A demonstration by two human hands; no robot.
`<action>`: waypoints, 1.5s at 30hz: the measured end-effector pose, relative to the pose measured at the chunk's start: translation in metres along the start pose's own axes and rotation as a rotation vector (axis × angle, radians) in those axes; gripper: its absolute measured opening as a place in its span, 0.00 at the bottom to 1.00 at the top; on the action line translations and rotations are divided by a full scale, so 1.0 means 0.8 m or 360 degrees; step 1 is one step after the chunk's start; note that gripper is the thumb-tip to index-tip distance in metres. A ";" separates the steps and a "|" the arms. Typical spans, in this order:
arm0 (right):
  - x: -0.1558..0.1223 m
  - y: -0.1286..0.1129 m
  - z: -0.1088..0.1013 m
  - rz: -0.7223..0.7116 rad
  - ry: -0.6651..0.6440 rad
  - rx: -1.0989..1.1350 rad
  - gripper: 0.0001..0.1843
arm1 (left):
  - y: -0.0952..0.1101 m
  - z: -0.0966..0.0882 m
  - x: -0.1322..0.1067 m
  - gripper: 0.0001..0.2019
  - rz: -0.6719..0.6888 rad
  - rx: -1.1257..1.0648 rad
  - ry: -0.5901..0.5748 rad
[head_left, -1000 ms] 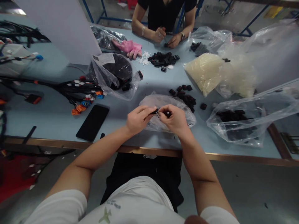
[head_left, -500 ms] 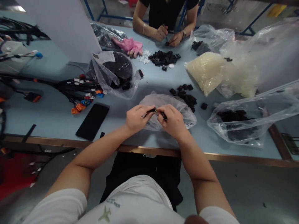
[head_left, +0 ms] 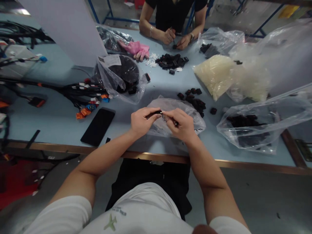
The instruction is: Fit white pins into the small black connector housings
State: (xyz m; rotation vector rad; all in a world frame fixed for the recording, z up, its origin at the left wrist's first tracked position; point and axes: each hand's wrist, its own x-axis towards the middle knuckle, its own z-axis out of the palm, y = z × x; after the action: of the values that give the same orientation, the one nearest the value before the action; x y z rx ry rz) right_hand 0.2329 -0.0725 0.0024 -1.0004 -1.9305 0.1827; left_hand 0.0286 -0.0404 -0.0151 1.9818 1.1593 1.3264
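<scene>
Near the middle of the bench, my left hand is closed in a pinch on a small black plastic connector. My right hand has its thumb and index finger together at the connector's right end, where a tiny white spot shows. Curled under its other fingers is a small dark object, mostly hidden, whose kind I cannot make out. Under both hands lies a clear plastic bag. A pile of black connectors sits just behind the bag on the right.
A black phone and wire harnesses with orange and blue plugs lie left. Bags of black parts and cream pieces stand right. Across the bench, a co-worker's hands work beside more black connectors and pink gloves.
My right fingertips have closed in at the connector's end, and the dark object in that hand has turned slightly. The connector in my left hand sits slightly higher. The view has shifted a little.
</scene>
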 end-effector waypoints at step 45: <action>-0.010 0.007 0.016 0.0247 -0.0021 -0.0230 0.05 | -0.004 0.008 -0.012 0.10 0.0525 0.0292 0.0102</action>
State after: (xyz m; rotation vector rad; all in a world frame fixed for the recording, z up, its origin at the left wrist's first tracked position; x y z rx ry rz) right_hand 0.2276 -0.0713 -0.0132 -1.2489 -1.8991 0.1397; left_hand 0.0314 -0.0470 -0.0248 2.3586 1.0462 1.4978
